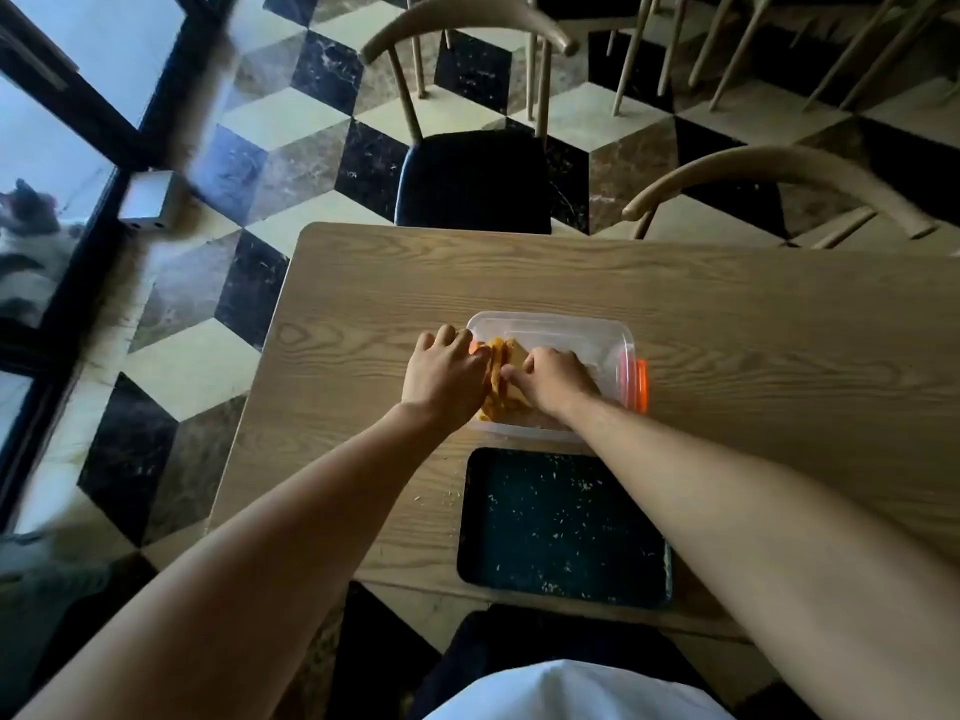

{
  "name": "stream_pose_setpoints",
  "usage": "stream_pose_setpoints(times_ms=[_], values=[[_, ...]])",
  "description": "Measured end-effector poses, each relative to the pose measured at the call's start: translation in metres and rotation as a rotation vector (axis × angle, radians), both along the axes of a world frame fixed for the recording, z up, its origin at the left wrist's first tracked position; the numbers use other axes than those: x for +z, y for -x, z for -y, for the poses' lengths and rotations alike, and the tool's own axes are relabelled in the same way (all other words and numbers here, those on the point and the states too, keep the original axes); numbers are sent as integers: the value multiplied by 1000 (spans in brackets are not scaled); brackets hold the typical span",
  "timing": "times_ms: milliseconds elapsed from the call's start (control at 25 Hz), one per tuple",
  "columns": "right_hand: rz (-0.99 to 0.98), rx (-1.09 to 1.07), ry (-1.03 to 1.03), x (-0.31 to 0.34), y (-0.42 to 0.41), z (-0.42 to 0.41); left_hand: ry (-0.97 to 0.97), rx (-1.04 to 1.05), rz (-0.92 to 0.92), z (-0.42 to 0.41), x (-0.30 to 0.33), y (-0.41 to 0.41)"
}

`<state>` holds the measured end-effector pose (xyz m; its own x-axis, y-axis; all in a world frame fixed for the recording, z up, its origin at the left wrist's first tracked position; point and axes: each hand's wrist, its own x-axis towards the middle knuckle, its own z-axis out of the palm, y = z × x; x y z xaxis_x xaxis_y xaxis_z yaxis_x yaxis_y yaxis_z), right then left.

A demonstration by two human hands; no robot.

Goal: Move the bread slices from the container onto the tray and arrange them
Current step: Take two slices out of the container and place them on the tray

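Note:
A clear plastic container (pixel 582 330) with orange clips sits on the wooden table. Several bread slices (pixel 500 376) stand on edge at its left end. My left hand (pixel 441 374) rests on the container's left rim, fingers against the slices. My right hand (pixel 553 379) reaches into the container and pinches the slices from the right. A dark rectangular tray (pixel 563 527) lies just in front of the container, near the table's front edge, scattered with crumbs and holding no bread.
The wooden table (pixel 753 324) extends far to the right. Two wooden chairs (pixel 470 174) stand behind it on a checkered floor. A glass door is at the far left.

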<state>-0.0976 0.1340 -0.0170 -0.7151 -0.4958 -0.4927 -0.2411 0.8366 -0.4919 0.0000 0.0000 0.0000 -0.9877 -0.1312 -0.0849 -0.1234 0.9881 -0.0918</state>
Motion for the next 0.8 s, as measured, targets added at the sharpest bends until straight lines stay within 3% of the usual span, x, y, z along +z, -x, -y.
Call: stream_pose_setpoints(times_ms=[800], values=[[125,-94,-22,-20,16,2,59,-37,16,-6,-9,23]])
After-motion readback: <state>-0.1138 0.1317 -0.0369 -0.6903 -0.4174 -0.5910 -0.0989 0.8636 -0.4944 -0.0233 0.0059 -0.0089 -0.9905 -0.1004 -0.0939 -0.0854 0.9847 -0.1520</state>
